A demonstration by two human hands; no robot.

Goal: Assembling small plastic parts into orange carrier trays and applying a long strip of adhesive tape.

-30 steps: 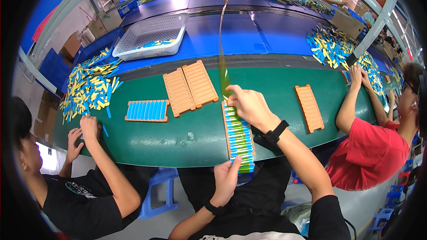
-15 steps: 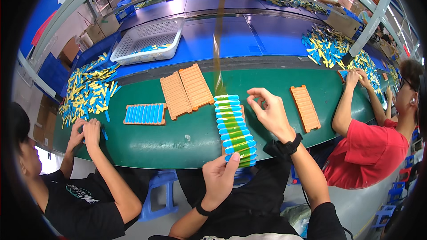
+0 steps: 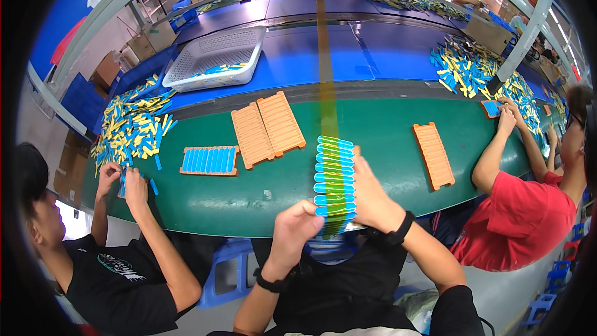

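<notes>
A row of slim blue strips with rounded ends [image 3: 322,178] lies side by side in front of me, the orange slotted tray under it mostly hidden. Down the row's middle runs a translucent amber tape [image 3: 327,87], which looks green over the blue; it stretches up to the rail. My left hand [image 3: 292,230] is closed on the near left corner, thumb against the nearest strips. Along the right edge my right hand [image 3: 377,202] is closed round the tray side, its fingers partly hidden behind.
Two orange slotted trays [image 3: 268,129], one filled with blue strips [image 3: 210,160], and another orange tray [image 3: 434,155] lie on the green table [image 3: 385,124]. Loose strips heap up at left [image 3: 134,127] and right. A white basket [image 3: 214,56] stands behind. People work on both sides.
My right hand has come down from above the table onto the right side of the row. The row has turned more upright, and the tape now lies straighter along it.
</notes>
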